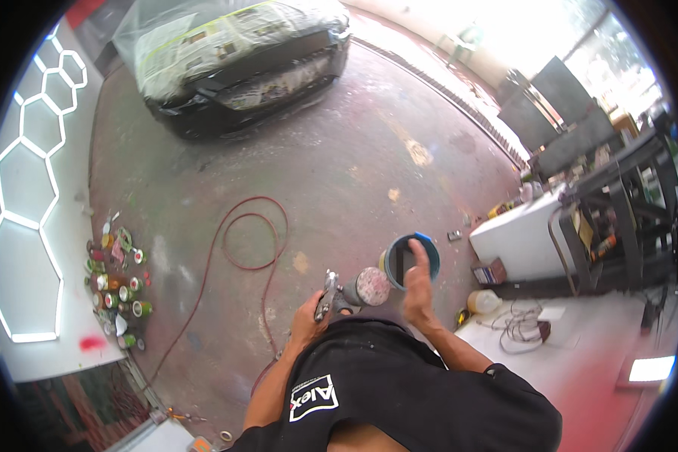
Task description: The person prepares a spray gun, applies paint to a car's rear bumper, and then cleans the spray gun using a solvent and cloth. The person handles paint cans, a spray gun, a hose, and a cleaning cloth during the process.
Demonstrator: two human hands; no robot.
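Note:
My left hand is closed around a metal spray gun, held low in front of my black shirt. A round cup with a pink-speckled lid sits beside the gun on its right; whether it is joined to the gun I cannot make out. My right hand is over the near side of a bucket with a blue rim. Its visible fingers stretch away from me, with nothing plainly held. Inside the bucket is something dark, partly covered by the hand.
A red hose loops on the floor and runs toward my left arm. A car masked with newspaper and plastic stands ahead. Paint cans line the left wall. On the right are a white cabinet, a jug and a coiled cable.

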